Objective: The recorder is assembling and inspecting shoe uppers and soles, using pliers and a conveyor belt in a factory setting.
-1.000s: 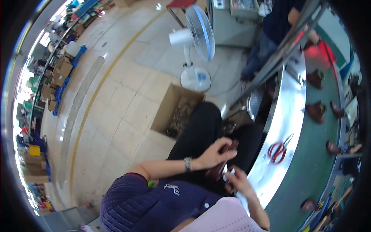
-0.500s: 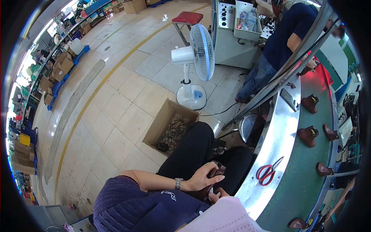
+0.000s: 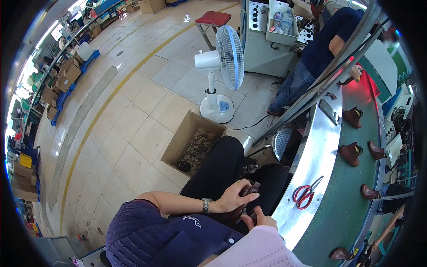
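A brown boot [image 3: 249, 189] is lying over the person's black trousers [image 3: 212, 171], its outline mostly hiding under the fingers. The left hand [image 3: 229, 198] is gripping it from 9 o'clock, fingers and thumb wrapping around it. The right hand [image 3: 261, 219] is curling at its 5 o'clock side; whether it is holding anything, I cannot tell. The right forearm, showing bare a second ago, is now hiding behind pink perforated fabric [image 3: 255, 249], and a white piece then gleaming between the hands is no longer standing out. At 3 o'clock red-handled scissors [image 3: 307, 194] are resting on a metal bench top [image 3: 322, 144]. At 11 o'clock a cardboard box [image 3: 180, 140] is disappearing partly behind a knee. At 1 o'clock a co-worker [image 3: 333, 40] is bending forward, a metal post [image 3: 370, 18] partly blocking the view
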`<action>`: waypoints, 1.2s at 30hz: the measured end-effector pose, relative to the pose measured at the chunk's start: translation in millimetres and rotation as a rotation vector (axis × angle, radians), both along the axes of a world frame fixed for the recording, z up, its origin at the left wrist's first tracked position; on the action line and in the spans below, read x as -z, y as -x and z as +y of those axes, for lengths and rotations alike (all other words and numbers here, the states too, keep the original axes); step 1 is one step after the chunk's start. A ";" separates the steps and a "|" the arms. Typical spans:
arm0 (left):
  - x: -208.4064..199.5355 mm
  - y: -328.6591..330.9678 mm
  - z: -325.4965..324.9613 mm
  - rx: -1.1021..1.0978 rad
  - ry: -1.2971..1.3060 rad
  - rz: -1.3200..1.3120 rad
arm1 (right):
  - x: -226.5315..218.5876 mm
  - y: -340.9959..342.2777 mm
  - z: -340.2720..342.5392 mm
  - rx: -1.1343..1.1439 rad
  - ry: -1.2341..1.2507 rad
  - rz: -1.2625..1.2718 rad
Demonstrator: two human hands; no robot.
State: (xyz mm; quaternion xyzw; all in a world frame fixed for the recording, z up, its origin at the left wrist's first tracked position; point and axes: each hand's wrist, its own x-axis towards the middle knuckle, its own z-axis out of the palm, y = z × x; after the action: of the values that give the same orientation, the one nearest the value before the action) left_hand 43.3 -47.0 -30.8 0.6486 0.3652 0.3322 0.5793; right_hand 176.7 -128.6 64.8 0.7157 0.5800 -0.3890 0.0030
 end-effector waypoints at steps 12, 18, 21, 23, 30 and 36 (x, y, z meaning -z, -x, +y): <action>-14.9 1.4 -0.1 0.040 0.046 0.004 | 29.0 -5.5 -19.4 0.595 0.317 0.922; -8.1 1.5 -9.5 0.064 -0.048 -0.021 | 14.6 -4.9 -19.7 0.124 -0.008 0.273; -0.7 4.8 -5.3 0.050 0.119 -0.019 | 25.7 -1.0 -21.5 0.001 -0.209 0.119; -21.1 10.6 11.3 0.064 0.153 -0.034 | 19.3 6.5 -10.1 0.025 -0.324 0.122; -29.0 -1.5 43.3 0.104 0.397 -0.164 | 7.1 -21.0 -21.8 0.482 -0.313 0.147; -27.3 7.9 35.1 0.160 0.399 -0.143 | 65.6 -61.6 -85.0 0.443 -0.203 -0.440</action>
State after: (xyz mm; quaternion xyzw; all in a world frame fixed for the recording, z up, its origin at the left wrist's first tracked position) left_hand 35.4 -11.9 -3.5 0.5227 0.3292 0.2515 0.7451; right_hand 238.3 -213.6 -0.8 0.8880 0.4316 -0.1563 -0.0279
